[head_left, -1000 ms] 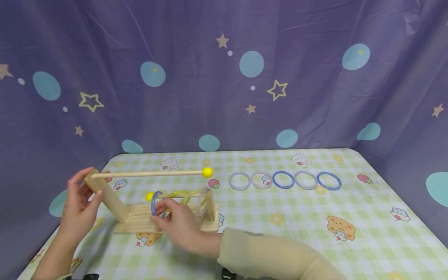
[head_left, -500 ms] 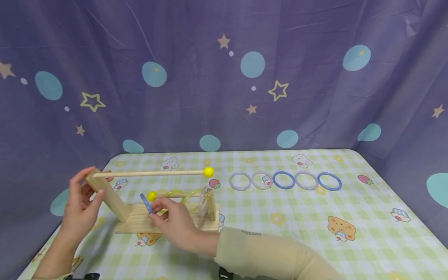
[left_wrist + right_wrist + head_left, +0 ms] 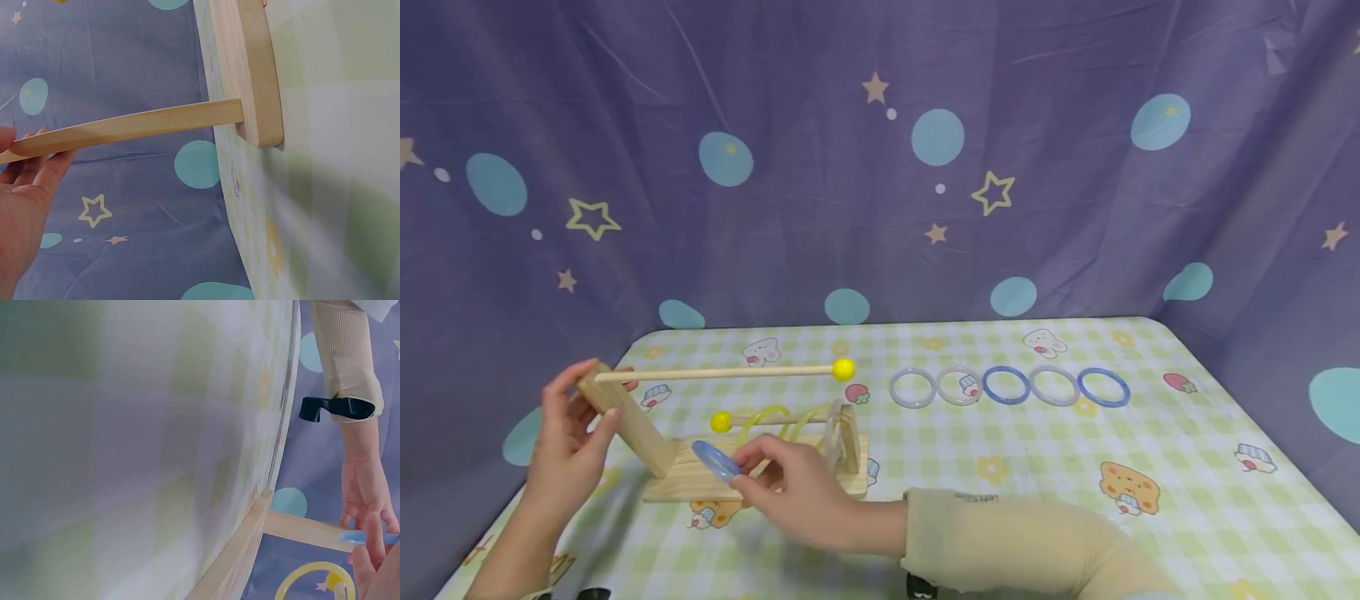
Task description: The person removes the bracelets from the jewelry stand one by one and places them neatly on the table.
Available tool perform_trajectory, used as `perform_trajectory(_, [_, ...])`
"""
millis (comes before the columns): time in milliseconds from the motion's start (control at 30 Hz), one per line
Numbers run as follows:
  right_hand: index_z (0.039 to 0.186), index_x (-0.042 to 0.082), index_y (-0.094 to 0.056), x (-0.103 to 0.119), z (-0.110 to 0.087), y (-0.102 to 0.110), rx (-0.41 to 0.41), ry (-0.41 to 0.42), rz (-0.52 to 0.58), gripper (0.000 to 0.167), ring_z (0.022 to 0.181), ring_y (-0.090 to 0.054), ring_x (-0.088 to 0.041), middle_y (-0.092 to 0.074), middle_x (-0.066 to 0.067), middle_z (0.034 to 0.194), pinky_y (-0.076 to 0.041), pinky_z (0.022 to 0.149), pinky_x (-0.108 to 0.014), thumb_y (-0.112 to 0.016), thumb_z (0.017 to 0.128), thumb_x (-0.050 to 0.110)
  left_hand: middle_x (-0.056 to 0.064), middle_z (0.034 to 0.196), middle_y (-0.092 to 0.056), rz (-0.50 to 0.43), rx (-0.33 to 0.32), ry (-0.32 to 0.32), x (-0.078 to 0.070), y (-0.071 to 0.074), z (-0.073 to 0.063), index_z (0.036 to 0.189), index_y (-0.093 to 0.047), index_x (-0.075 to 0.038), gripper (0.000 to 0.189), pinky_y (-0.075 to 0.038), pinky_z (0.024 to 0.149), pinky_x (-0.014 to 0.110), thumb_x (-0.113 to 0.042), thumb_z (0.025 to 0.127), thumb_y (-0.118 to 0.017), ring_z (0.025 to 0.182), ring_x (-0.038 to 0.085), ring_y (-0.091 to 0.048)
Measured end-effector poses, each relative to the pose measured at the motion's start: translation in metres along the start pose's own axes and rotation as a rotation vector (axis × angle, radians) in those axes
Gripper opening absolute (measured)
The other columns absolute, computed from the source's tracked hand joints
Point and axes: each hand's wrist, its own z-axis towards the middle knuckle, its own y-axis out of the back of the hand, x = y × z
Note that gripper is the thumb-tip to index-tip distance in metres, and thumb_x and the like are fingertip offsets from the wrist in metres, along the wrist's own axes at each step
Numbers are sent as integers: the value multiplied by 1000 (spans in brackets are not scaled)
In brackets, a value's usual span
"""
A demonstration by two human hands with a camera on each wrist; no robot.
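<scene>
A wooden stand (image 3: 681, 487) has a tall leaning post (image 3: 643, 429) on its left and a shorter one on its right. My left hand (image 3: 571, 446) grips the tall post's top; the left wrist view shows fingers (image 3: 53, 169) against that post. Between thumb and fingertips, my right hand (image 3: 808, 492) pinches a translucent blue ring (image 3: 713, 460), tilted and apart from the lower rod, in front of its yellow ball end (image 3: 721, 422). Yellow rings (image 3: 767, 411) and a clear ring (image 3: 832, 433) hang on the lower rod, partly hidden by my right hand.
Above, the upper rod (image 3: 722, 372) extends right from the tall post, bare up to its yellow ball (image 3: 843, 369). A row of several clear and blue rings (image 3: 1007, 403) lies on the checked tablecloth (image 3: 1037, 450). A purple curtain (image 3: 820, 233) hangs behind.
The blue ring has come off the lower rod's left end. My right hand has tipped it flatter and lowered it in front of the rod. My left hand stays on the post.
</scene>
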Motion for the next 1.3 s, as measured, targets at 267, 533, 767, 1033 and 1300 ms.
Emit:
perform_trajectory(267, [104, 8, -65, 1, -19, 35, 63, -23, -6, 9, 69, -61, 1, -66, -1, 96, -50, 59, -17, -63, 95, 9, 1, 134, -54, -39, -4, 9, -1, 0, 0, 146, -19, 4, 64, -44, 90, 13, 28, 89, -34, 118, 10, -55])
perform_trajectory(533, [105, 4, -64, -13, -40, 76, 89, 113, -97, 10, 69, -62, 0, -67, -10, 95, -56, 70, -23, -61, 95, 3, 2, 133, -54, -36, 8, -18, -2, -1, 1, 145, -19, 6, 62, -43, 91, 13, 27, 90, -35, 118, 11, -54])
perform_trajectory(767, [104, 5, -64, -19, -58, 106, 54, 175, -188, 10, 68, -61, -2, -68, -7, 92, -56, 65, -25, -61, 94, 2, 2, 132, -54, -25, 1, -16, -2, -1, 1, 145, -19, 6, 60, -43, 92, 14, 25, 91, -34, 119, 10, -54])
perform_trajectory(1033, [104, 6, -65, -20, -69, 143, -29, 129, -249, 11, 63, -62, -7, -68, -2, 87, -55, 62, -28, -64, 93, 2, -3, 130, -56, 9, -18, 34, -3, -1, -1, 146, -18, 6, 60, -43, 92, 14, 23, 91, -35, 117, 10, -54])
perform_trajectory(1300, [104, 5, -66, -31, -73, 178, -102, 84, -363, 14, 60, -63, -13, -65, -1, 86, -55, 61, -27, -66, 91, 1, 0, 131, -56, -17, -5, 6, -3, -1, -1, 145, -18, 7, 58, -43, 92, 15, 22, 92, -35, 118, 12, -54])
